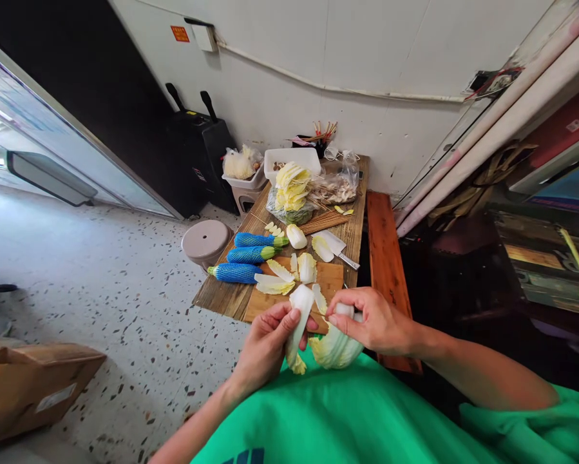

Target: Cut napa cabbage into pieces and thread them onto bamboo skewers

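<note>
Far to the left of the fingers, a cardboard box lies on the speckled floor, and a round stool stands just beside the left edge of the table. On the table, up and left from the fingers, three cucumbers in blue foam nets lie side by side. The left hand is closed around one white cabbage leaf; its thumb presses on the stem, and the yellow tip of the leaf hangs below the fingers. The leaf is still joined at its base to the cabbage, which is just to the right of these fingers, over the green shirt and in front of the near table edge. The right hand grips the cabbage from above at its white stem end, with the fingers curled tight on it. Just beyond both hands, a cutting board carries several loose leaves. Further away from the fingers lies a cleaver, then a heap of leaves in a bag, and a white tub near the wall. To the right of the table a red bench runs along its side.
</note>
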`<action>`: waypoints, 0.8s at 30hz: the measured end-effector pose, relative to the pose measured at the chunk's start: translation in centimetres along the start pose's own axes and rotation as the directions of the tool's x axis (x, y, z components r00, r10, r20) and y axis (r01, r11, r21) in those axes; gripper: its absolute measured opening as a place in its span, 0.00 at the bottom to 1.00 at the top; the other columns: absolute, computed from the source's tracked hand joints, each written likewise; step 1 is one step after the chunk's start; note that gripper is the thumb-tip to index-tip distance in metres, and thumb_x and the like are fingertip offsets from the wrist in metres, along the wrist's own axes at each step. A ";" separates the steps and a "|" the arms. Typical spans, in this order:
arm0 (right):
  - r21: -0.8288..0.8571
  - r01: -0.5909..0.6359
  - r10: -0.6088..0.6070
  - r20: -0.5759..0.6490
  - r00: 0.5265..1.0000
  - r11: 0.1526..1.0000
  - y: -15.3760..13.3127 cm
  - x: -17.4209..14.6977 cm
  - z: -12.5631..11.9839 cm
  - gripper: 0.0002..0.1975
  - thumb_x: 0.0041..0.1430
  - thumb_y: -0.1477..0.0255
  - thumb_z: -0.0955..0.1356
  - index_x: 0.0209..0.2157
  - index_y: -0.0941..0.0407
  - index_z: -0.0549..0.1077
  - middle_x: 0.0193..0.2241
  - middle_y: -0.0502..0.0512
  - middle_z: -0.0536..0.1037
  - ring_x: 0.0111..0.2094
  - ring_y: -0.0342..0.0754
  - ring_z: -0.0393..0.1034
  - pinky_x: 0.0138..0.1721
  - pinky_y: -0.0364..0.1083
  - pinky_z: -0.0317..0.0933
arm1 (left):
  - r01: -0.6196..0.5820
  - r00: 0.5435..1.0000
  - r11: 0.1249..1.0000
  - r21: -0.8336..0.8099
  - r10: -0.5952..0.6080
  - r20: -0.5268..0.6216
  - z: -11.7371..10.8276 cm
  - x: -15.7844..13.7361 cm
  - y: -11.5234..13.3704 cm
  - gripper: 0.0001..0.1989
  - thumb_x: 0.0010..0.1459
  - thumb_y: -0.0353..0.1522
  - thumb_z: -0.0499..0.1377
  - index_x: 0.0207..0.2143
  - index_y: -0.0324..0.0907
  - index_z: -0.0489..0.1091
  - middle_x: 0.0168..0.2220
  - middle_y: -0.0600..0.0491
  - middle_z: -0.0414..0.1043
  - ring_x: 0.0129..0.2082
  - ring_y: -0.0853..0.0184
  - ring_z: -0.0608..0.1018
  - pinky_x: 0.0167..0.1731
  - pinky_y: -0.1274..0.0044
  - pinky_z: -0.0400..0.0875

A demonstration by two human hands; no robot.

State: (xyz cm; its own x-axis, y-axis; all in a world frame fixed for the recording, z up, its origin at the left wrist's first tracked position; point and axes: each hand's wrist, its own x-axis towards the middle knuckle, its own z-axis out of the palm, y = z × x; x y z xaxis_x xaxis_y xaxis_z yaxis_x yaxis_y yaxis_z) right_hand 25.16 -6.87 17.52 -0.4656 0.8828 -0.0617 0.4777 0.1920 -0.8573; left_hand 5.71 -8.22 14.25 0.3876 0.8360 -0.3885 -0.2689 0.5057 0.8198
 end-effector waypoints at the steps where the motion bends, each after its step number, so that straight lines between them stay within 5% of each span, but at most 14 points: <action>1: 0.003 -0.002 0.002 0.002 1.000 1.000 0.0 0.0 0.0 0.06 0.53 0.73 0.64 0.27 0.59 0.72 0.20 0.48 0.71 0.21 0.39 0.61 0.23 0.37 0.53 | 0.006 1.000 1.000 -0.001 -0.006 0.004 0.0 0.0 0.0 0.16 0.52 0.41 0.58 0.28 0.35 0.71 0.16 0.54 0.66 0.15 0.75 0.62 0.16 0.82 0.53; 24: 0.097 -0.096 0.091 0.049 0.995 0.991 0.2 -0.1 0.4 0.07 0.52 0.73 0.64 0.28 0.61 0.72 0.23 0.51 0.74 0.24 0.40 0.64 0.25 0.38 0.56 | -0.035 0.999 0.981 0.189 0.035 0.005 -0.3 -0.2 -1.0 0.15 0.53 0.40 0.57 0.33 0.36 0.74 0.21 0.52 0.69 0.19 0.74 0.67 0.18 0.82 0.57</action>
State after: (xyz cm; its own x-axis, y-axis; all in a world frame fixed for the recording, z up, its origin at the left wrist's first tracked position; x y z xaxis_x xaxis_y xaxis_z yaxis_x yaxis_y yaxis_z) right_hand 25.02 -7.08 17.14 -0.4564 0.8744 -0.1649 0.4455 0.0641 -0.8930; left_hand 5.61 -8.84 13.43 0.3822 0.8519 -0.3580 -0.1104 0.4267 0.8976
